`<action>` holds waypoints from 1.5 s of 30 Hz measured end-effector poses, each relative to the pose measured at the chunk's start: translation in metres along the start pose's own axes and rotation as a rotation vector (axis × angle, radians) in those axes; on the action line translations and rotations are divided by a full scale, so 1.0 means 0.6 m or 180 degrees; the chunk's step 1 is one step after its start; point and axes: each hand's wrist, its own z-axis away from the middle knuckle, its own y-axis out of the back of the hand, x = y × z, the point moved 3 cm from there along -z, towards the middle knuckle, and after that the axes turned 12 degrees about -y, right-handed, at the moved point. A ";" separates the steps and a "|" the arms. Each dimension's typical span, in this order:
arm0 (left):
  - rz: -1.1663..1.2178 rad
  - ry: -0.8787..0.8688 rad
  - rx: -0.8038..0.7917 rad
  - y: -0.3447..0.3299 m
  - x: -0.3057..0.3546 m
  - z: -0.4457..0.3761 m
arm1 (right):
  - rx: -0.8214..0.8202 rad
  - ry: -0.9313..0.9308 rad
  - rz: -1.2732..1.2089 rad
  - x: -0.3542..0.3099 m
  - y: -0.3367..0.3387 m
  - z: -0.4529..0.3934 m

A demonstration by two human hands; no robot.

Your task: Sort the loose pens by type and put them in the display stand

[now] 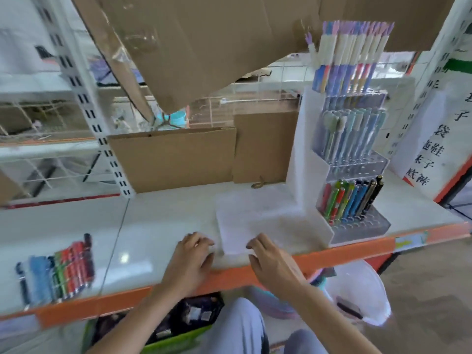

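Observation:
A tiered clear display stand (314,221) sits on the white shelf at right, with pastel pens (352,57) on top, blue-green pens (350,134) in the middle and bright coloured pens (350,198) in the bottom tier. A row of loose pens (56,269) lies at the shelf's left front: black, blue, green, red. My left hand (191,259) and my right hand (270,259) rest at the near edge of a flat white tray (245,215) beside the stand. Their fingers are loosely curled and hold nothing that I can see.
Cardboard sheets (173,159) lean against the shelf's back, and a big cardboard flap (184,47) hangs overhead. The shelf has an orange front rail (229,277). Below it are a clear plastic bag (357,292) and a green box (163,325). A paper sign (429,139) stands at right.

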 end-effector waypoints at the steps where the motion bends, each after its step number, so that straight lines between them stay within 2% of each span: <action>1: -0.0031 0.0111 0.0010 0.015 -0.025 0.021 | -0.0053 0.0059 -0.0003 -0.019 -0.019 -0.007; 8: -0.0541 0.0753 0.0316 0.117 -0.172 0.165 | -0.0257 0.0402 -0.0209 -0.153 -0.115 -0.049; 12: -0.0893 0.1537 0.0481 0.156 -0.245 0.246 | -0.0347 0.0444 -0.0246 -0.214 -0.158 -0.069; 17: -0.0937 0.2784 0.0108 0.184 -0.297 0.307 | -0.0766 0.0083 -0.0268 -0.250 -0.203 -0.095; 19: -0.0904 0.3038 0.0003 0.189 -0.305 0.312 | -0.0776 -0.0062 -0.0374 -0.248 -0.210 -0.097; 25: -0.0871 0.3206 -0.0286 0.179 -0.312 0.273 | -0.0723 -0.0159 -0.0549 -0.234 -0.219 -0.091; 30: -0.1019 0.3094 -0.0707 0.157 -0.302 0.220 | -0.0734 -0.0171 -0.0556 -0.235 -0.219 -0.090; 37: -0.0821 0.2882 -0.0541 0.178 -0.325 0.216 | -0.0662 -0.0171 -0.0635 -0.233 -0.218 -0.089; 41: -0.0614 0.2856 -0.0746 0.189 -0.351 0.225 | -0.0624 -0.0213 -0.0651 -0.232 -0.217 -0.089; 45: -0.0775 0.2541 -0.0978 0.192 -0.355 0.222 | -0.0680 -0.0242 -0.0637 -0.231 -0.216 -0.089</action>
